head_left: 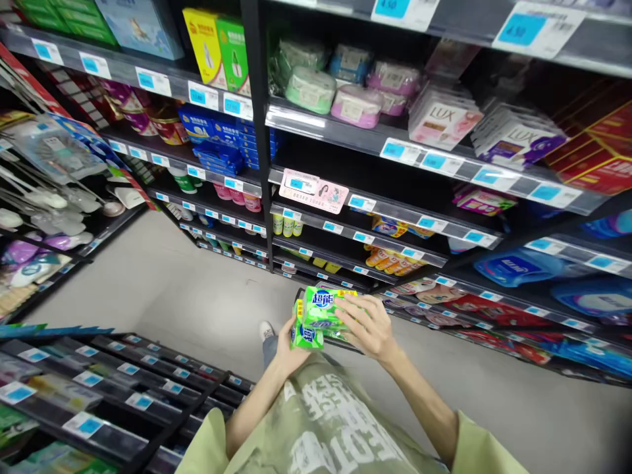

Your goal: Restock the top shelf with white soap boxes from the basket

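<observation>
In front of my body are two green soap packs with blue and white lettering. My right hand [368,324] is closed over the right end of the upper soap pack [320,301], its fingers lying across the top. The lower soap pack [307,337] is tilted beside and beneath it, with my left hand [287,349] gripping it from the left side. The two packs touch. Part of a dark basket or tray [340,341] shows behind and under the packs, mostly hidden by them and my hands.
Shelving ahead holds boxed LUX soap [439,122], oval soap cases [311,89] and yellow-orange packs [392,260]. Blue detergent bottles [518,266] stand to the right. Another shelf rack [148,388] is close on my left. Grey floor [197,289] runs between the racks.
</observation>
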Tool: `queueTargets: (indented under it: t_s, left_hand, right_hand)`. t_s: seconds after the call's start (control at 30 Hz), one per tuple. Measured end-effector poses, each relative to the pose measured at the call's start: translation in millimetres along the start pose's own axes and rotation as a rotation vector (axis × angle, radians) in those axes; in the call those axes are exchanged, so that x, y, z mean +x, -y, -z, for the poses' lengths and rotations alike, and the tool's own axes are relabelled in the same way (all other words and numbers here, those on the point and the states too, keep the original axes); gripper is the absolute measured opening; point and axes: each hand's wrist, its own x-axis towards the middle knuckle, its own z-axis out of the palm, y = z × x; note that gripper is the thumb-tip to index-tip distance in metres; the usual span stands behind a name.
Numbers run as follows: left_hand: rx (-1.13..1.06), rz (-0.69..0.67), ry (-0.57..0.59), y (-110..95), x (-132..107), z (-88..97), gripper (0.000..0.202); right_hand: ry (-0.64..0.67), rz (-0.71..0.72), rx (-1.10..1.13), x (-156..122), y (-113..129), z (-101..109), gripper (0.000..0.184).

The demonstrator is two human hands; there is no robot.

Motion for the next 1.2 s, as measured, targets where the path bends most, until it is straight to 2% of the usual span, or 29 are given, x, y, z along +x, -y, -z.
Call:
queueTargets:
  t_s: [0.07, 0.17, 0.3, 0.37, 0.43, 0.5, 0.57, 0.6, 0.67, 0.73, 0.83, 0.9, 0.97, 1.03, 1.13, 1.2]
  left_hand:
    - [-0.135, 0.02, -0.025, -22, -4, 11.4, 0.026]
    - [-0.185, 0.05, -0.071, -53, -9, 27.0, 0.022]
    - [-0.18, 0.026, -0.096, -90, -14, 39.4, 0.031]
    - [-0.153, -0.007, -0.063, -105, -18, 43.3, 0.039]
    - [-0.115, -0.042, -0.021, -119, -23, 47.9, 0.048]
    - [-0.084, -0.074, 0.013, -129, -27, 54.1, 0.057]
    - [-0.069, -0.105, 0.046, -137, -30, 62.2, 0.064]
    - [-0.065, -0.116, 0.066, -139, -31, 66.6, 0.065]
    - [-0.058, -0.125, 0.106, -142, -33, 74.9, 0.067]
    - [-0.045, -0.133, 0.133, -144, -35, 80.8, 0.068]
    - [-0.012, -0.149, 0.135, -145, -41, 82.4, 0.071]
    - [0.021, -0.151, 0.135, -146, -45, 79.6, 0.075]
    - [0.048, -0.146, 0.145, -147, -49, 75.8, 0.082]
    - [0.058, -0.126, 0.16, -147, -51, 72.8, 0.089]
    - [0.053, -0.095, 0.165, -148, -49, 71.5, 0.096]
    - [0.049, -0.085, 0.158, -149, -44, 72.3, 0.096]
  right_hand:
    - [0.028, -0.045, 0.008, 23, -6, -14, 0.054]
    - [0.059, -0.074, 0.045, 54, -15, -35, 0.062]
    - [0.063, -0.104, 0.127, 85, -17, -61, 0.069]
    - [0.032, -0.209, 0.224, 98, -14, -75, 0.064]
    - [-0.031, -0.473, 0.39, 108, -8, -90, 0.062]
    - [-0.074, -0.852, 0.673, 114, -1, -105, 0.065]
    - [-0.024, -1.207, 1.048, 113, 4, -118, 0.061]
    - [0.02, -1.337, 1.234, 111, 7, -124, 0.056]
    - [0.087, -1.505, 1.516, 105, 14, -133, 0.052]
    - [0.083, -1.564, 1.658, 99, 22, -140, 0.053]
    - [0.053, -1.522, 1.627, 94, 35, -150, 0.051]
    - [-0.017, -1.434, 1.448, 93, 41, -155, 0.05]
    - [-0.145, -1.291, 1.196, 94, 42, -155, 0.055]
    - [-0.263, -1.038, 0.861, 95, 40, -149, 0.065]
    - [-0.31, -0.53, 0.343, 99, 32, -132, 0.073]
    - [-0.291, -0.357, 0.217, 103, 26, -122, 0.077]
